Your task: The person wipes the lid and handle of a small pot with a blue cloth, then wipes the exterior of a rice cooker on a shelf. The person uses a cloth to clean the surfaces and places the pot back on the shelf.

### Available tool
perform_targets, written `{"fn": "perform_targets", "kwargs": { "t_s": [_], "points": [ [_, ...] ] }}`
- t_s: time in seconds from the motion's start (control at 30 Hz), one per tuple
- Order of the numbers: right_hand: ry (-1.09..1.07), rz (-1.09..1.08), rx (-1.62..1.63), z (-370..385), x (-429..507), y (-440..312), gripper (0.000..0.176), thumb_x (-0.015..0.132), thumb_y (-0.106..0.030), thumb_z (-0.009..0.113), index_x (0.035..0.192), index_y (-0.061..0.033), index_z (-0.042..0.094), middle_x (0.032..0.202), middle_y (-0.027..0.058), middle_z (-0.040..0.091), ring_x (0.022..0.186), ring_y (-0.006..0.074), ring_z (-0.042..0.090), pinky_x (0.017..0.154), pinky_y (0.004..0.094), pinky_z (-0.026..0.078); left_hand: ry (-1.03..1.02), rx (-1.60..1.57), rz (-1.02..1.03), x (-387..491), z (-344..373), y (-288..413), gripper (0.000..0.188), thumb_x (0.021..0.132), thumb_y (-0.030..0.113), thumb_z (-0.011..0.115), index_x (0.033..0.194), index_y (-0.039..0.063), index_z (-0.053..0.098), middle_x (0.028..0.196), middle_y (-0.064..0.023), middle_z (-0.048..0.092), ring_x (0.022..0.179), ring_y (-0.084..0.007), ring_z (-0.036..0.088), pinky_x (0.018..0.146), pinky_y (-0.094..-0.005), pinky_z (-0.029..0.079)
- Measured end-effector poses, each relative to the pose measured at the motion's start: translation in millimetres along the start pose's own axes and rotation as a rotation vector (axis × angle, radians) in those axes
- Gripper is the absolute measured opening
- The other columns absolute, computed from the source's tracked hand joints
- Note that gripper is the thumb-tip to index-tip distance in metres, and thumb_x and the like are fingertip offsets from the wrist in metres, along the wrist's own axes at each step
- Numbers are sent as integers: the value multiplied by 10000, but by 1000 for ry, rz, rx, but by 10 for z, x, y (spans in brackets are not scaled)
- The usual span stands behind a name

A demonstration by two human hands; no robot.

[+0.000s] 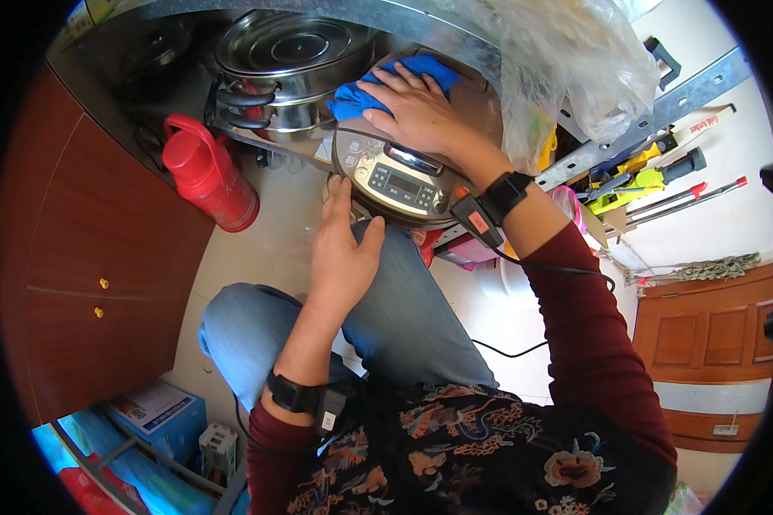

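Observation:
My right hand (415,109) lies spread on a crumpled blue cloth (354,103), pressing it against the lid of a rice cooker (480,122). The cooker has a rounded lid and a front control panel (402,187) with buttons and a small display. At the cooker's lower left edge is my left hand (344,251), fingers extended and thumb apart. Its fingertips meet or nearly meet the cooker's side; exact contact is hard to tell. Nothing is visible in its grasp. The cloth and right hand cover part of the lid.
Stacked stainless steel pots (296,71) stand on the metal shelf beside the cooker. A red thermos flask (209,174) is on the floor near a brown cabinet (103,238). Plastic bags (573,58) hang at the upper right. A cable (522,261) trails from my right wrist.

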State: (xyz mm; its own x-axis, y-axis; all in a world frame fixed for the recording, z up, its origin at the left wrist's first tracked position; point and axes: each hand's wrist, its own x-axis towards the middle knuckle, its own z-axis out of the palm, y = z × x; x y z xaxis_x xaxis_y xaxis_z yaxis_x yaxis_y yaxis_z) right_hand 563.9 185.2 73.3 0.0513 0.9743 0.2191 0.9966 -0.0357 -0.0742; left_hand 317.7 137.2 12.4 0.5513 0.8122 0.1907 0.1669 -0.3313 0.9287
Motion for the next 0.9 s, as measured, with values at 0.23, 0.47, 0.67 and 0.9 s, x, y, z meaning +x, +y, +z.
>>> {"fn": "perform_targets", "kwargs": {
  "t_s": [0.23,0.47,0.67,0.9],
  "points": [
    [-85,62,-22,15,420,167,626,1059,-564,434,1585,-228,477,1691,85,376,1587,334,269,1277,559,174,-6,65,45,-15,-41,42,684,968,70,675,1574,-45,377,1637,-262,389,1446,-370,502,1189,-409,409],
    [-44,196,20,34,690,547,642,1069,-553,414,1587,-177,467,1652,133,426,1530,356,373,1254,486,283,-26,60,20,-32,-68,105,703,961,74,682,1580,-43,370,1645,-266,376,1458,-371,486,1194,-413,405],
    [34,206,21,79,812,1111,609,1068,-476,468,1560,-117,473,1514,218,563,1414,404,511,1193,445,371,-49,8,17,-23,-74,104,711,961,105,677,1568,-77,355,1627,-324,358,1498,-436,397,1219,-439,353],
    [251,304,95,167,516,1609,607,1054,-482,460,1543,-123,499,1525,225,551,1426,421,490,1205,462,348,-45,-27,-4,-22,-50,69,715,956,139,688,1550,-99,370,1618,-346,354,1511,-469,363,1230,-448,329]
  ]
}}
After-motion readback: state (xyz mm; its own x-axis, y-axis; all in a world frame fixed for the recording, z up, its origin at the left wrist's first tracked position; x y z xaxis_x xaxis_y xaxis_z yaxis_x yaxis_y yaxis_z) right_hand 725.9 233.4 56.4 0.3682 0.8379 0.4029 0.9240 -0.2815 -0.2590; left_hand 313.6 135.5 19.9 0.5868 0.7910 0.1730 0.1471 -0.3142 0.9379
